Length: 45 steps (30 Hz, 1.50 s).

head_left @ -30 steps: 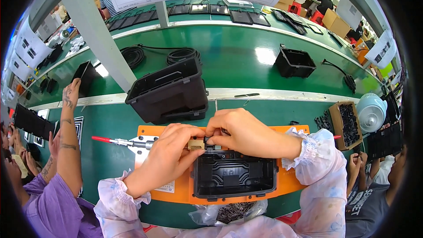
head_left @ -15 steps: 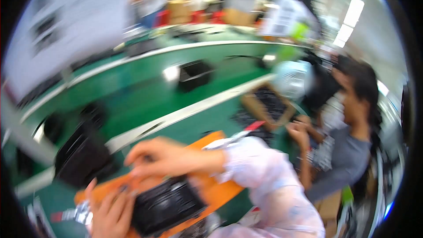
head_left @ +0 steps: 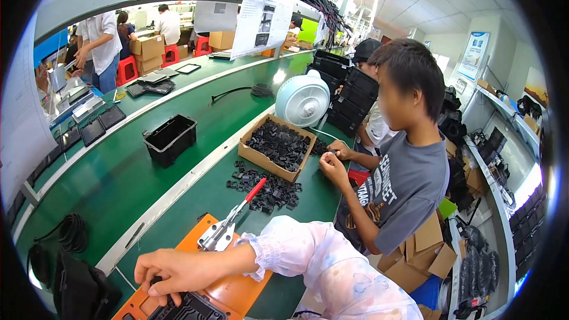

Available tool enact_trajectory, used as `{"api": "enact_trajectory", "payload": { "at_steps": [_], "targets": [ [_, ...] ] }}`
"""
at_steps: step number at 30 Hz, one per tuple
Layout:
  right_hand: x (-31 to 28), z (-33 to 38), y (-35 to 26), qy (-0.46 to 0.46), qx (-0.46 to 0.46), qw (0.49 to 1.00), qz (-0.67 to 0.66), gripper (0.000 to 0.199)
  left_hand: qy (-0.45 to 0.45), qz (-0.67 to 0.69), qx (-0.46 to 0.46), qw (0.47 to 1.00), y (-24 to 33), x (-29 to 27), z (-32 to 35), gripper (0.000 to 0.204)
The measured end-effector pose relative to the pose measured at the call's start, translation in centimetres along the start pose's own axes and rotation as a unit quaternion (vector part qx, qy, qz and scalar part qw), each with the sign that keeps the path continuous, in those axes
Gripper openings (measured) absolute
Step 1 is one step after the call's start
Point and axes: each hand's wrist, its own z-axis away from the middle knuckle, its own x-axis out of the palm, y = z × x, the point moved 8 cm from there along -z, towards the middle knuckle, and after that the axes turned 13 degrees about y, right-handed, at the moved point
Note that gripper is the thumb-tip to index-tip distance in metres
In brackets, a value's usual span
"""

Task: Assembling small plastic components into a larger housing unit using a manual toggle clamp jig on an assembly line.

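Landmark: orange fixture plate [head_left: 234,287] at the near edge of the green bench [head_left: 148,172].

- Right hand [head_left: 172,272]: lies over the plate's left end, fingers curled down onto the black plastic housing [head_left: 186,308]; whether they pinch a small part there cannot be told.
- Left hand: out of view.
- Black plastic housing: seated on the plate at the lower frame edge, partly cut off.
- Red-handled clamp [head_left: 228,225]: mounted on the plate's far edge, handle pointing away up the bench.
- Loose black clips [head_left: 269,192]: scattered just beyond the clamp handle.
- Cardboard box [head_left: 275,148]: farther beyond the plate, filled with black clips.
- Small fan [head_left: 302,99]: behind the box.
- Empty black tray [head_left: 170,138]: far left of the plate.
- Co-worker in grey shirt [head_left: 403,184]: right of the plate, hands near the box.
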Motion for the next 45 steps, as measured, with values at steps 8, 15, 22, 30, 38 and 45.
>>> {"api": "enact_trajectory", "payload": {
  "at_steps": [8, 15, 22, 30, 38, 45],
  "targets": [
    [-5.7, 1.2, -1.4, 0.056, 0.013, 0.994, 0.098, 0.026, 0.083, 0.035, -0.040, 0.995, -0.1, 0.7, 0.0, 0.034],
    [-5.6, 1.0, -0.9, 0.062, 0.036, 0.993, 0.097, 0.034, 0.073, 0.053, -0.001, 0.996, -0.4, 1.3, 0.6, 0.040],
    [-5.4, 0.2, -0.1, 0.037, 0.083, 0.991, 0.100, 0.034, 0.058, 0.029, -0.037, 0.997, -1.2, 0.6, 0.6, 0.034],
    [-4.8, -1.7, -1.6, 0.009, -0.055, 0.982, 0.179, 0.041, 0.082, 0.066, -0.004, 0.994, 0.7, 1.7, -1.7, 0.039],
    [-1.1, 1.3, -3.4, -0.082, -0.370, 0.799, 0.468, 0.027, 0.025, 0.106, 0.021, 0.994, 2.0, 3.4, -2.4, 0.037],
    [-1.4, 2.4, -2.7, -0.066, -0.335, 0.853, 0.394, 0.016, 0.034, 0.153, -0.008, 0.988, 0.9, 3.7, -3.3, 0.040]
  ]
}}
